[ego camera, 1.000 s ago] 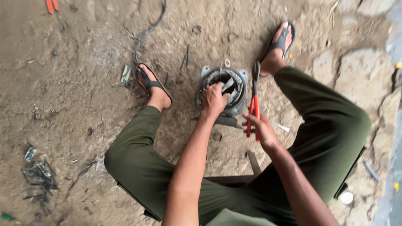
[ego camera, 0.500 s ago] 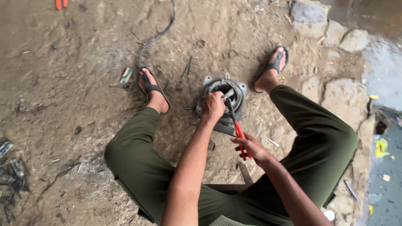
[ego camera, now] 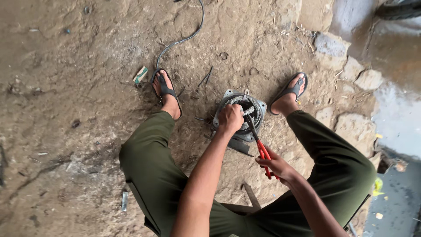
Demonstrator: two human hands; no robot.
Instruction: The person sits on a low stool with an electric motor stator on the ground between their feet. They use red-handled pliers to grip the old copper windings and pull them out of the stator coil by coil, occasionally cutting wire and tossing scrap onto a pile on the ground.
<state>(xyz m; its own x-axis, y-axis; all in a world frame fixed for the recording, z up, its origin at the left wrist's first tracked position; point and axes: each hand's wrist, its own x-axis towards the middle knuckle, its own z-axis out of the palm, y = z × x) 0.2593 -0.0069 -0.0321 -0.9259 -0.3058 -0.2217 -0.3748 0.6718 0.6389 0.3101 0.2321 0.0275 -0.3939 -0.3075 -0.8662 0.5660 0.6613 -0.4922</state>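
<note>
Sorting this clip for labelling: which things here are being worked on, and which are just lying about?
In use: left hand on the round metal motor part; right hand holding red-handled pliers.
Lying about: grey cable, small green-and-white scrap, stones.

Soft, even daylight – faint shadows, sharp focus throughout

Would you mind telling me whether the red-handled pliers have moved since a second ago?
Yes. The red-handled pliers swung from beside the metal motor housing until their nose reached into it.
</note>
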